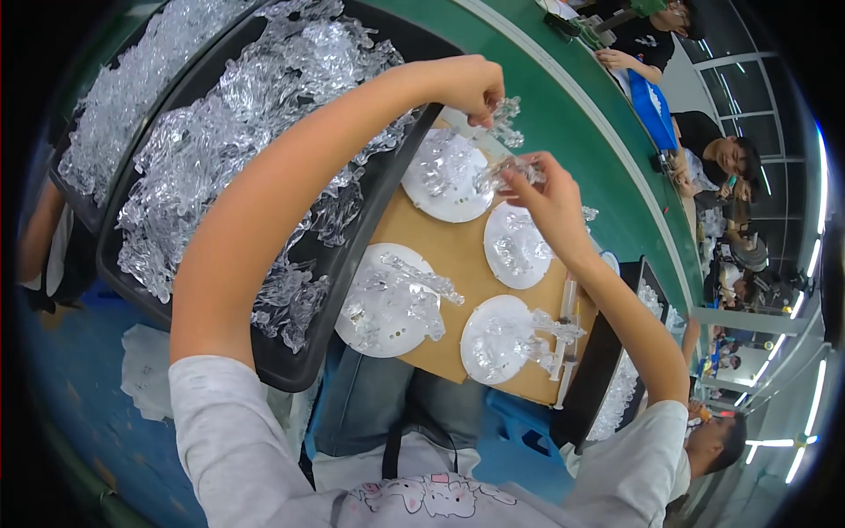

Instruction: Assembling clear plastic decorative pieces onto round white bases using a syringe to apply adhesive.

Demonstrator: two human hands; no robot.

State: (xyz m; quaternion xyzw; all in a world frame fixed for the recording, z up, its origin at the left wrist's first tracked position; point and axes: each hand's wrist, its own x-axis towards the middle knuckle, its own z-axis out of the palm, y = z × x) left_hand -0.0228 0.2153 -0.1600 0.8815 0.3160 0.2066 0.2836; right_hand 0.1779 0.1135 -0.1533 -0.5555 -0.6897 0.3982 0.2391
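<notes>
My left hand (pixel 475 90) reaches over the tray's far corner. Its fingers are pinched on a spiky clear plastic piece (pixel 508 123). My right hand (pixel 547 201) is closed, thumb against fingers, on another clear plastic piece (pixel 503 174), above the far pair of discs. Beneath and nearer me are several white round discs, among them a far left one (pixel 453 211), a far right one (pixel 519 280), a near left one (pixel 374 348) and a near right one (pixel 482 370). Clear plastic pieces lie on all of these. Glare hides the pieces' exact shape.
A black tray (pixel 327 339) heaped with clear pieces stands at my left, another beyond it. Discs rest on brown cardboard (pixel 466 326) on a green table (pixel 475 40). A syringe (pixel 566 339) lies at the right, beside a black bin (pixel 585 387). Other people sit along the far right.
</notes>
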